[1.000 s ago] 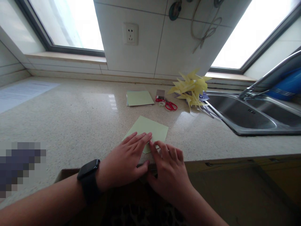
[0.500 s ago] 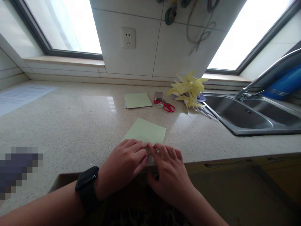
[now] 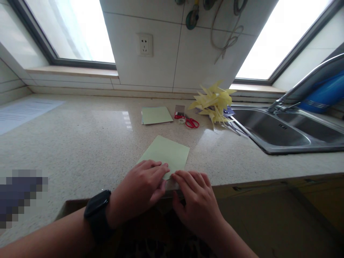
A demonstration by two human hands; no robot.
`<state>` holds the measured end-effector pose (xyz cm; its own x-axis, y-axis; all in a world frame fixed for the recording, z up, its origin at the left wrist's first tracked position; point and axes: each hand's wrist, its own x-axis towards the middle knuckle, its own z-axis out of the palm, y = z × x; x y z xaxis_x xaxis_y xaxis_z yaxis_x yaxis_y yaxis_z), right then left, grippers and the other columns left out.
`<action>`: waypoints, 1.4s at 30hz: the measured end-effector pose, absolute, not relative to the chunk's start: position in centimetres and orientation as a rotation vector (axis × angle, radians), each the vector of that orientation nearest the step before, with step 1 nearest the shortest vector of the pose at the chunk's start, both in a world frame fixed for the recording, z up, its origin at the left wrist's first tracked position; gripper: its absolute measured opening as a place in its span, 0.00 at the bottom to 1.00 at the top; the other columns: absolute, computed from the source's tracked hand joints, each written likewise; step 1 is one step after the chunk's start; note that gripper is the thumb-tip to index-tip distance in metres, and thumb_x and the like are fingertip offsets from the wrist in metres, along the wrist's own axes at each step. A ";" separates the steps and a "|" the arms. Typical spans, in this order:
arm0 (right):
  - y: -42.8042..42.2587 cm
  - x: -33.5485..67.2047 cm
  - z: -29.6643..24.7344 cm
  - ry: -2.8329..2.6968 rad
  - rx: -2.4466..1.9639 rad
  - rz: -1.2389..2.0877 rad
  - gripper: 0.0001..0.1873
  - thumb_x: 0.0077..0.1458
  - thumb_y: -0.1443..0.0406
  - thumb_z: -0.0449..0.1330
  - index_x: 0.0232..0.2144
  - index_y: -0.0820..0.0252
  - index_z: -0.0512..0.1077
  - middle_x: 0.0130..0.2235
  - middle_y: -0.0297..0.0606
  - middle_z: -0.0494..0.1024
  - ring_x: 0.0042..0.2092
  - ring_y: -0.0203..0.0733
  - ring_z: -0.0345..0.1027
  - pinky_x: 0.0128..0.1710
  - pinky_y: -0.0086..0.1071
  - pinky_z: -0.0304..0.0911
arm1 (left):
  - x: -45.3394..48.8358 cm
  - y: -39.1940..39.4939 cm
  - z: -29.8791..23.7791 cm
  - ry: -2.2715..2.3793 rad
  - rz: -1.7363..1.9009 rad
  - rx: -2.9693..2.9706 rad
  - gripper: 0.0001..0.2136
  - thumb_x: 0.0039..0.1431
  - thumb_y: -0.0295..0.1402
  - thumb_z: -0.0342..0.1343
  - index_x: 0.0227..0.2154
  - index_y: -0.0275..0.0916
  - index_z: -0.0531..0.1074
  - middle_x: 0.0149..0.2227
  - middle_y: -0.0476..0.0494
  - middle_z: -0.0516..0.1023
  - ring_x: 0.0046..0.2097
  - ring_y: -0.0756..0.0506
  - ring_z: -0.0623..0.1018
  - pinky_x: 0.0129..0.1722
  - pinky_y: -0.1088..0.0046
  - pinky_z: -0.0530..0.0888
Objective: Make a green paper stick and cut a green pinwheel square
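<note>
As hands (image 3: 138, 188) touch paper (image 3: 170, 151), twin-bowl sink (image 3: 271, 129) rightward

The counter (image 3: 77, 150) left of the sheet (image 3: 168, 152) gives wide passage; a narrow strip separates sheet from stack (image 3: 157, 115). Scissors (image 3: 191, 123) and pinwheels (image 3: 213, 100) obstruct the back; 2 hands (image 3: 142, 188), the sheet's near corner.

Behind the sheet (image 3: 168, 152), a paper stack (image 3: 157, 115) lies left of the scissors (image 3: 190, 120).

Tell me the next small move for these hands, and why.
Perhaps slide the right hand lightly along the pale green sheet's near-right edge: its fingers are by the near corner, while the left hand lies over the sheet and could steady it.
</note>
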<state>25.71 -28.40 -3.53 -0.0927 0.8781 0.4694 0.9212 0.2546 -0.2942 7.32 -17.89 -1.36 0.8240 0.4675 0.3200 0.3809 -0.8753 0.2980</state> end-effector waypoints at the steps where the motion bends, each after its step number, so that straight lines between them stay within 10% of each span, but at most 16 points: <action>1: -28.5 25.6 -3.6 -1.963 -1.632 -0.111 0.15 0.61 0.67 0.59 0.51 0.58 0.72 0.50 0.39 0.79 0.50 0.49 0.67 0.52 0.46 0.57 | 7.3 -17.9 -1.4 0.662 0.583 2.787 0.16 0.63 0.26 0.56 0.54 0.35 0.71 0.53 0.38 0.80 0.54 0.37 0.76 0.54 0.53 0.76; 42: -27.5 24.5 -3.7 -2.011 -1.830 -0.136 0.37 0.52 0.56 0.63 0.63 0.57 0.64 0.55 0.43 0.73 0.52 0.55 0.61 0.54 0.50 0.53 | 7.5 -18.4 -1.1 0.645 0.524 2.830 0.15 0.63 0.25 0.55 0.53 0.37 0.69 0.50 0.38 0.77 0.52 0.38 0.75 0.54 0.54 0.73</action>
<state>24.48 -27.51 -3.73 -0.0491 0.9298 0.3649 0.9705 0.1307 -0.2026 7.51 -18.44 -1.13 0.8427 0.4497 0.2962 0.3817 -0.8869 0.2603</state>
